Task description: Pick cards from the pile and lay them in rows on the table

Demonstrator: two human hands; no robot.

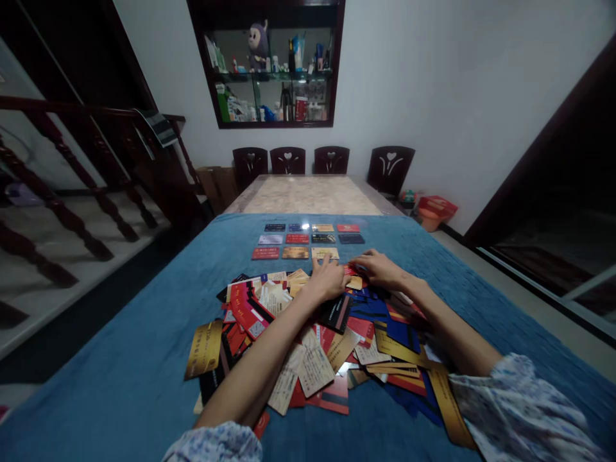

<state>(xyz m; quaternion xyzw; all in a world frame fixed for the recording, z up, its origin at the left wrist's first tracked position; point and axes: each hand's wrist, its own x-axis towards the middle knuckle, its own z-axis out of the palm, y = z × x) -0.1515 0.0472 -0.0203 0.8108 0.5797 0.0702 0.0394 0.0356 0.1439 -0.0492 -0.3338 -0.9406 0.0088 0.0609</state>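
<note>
A heaped pile of bank cards in red, gold, black, blue and cream lies in front of me. My left hand rests at the pile's far edge, fingers spread and thumb toward a red card. At that card's right side is my right hand, its fingers curled down and closed on the edge. Just beyond my left fingertips lies a gold card, last in the nearest row. Farther off, several cards, among them a red one, lie flat in neat rows. My forearms cover parts of the pile.
A blue cloth covers the near table; a marble-patterned tabletop continues behind it. Dark chairs line the far end. A cardboard box stands at left, a red bag at right. A wooden railing runs along the left.
</note>
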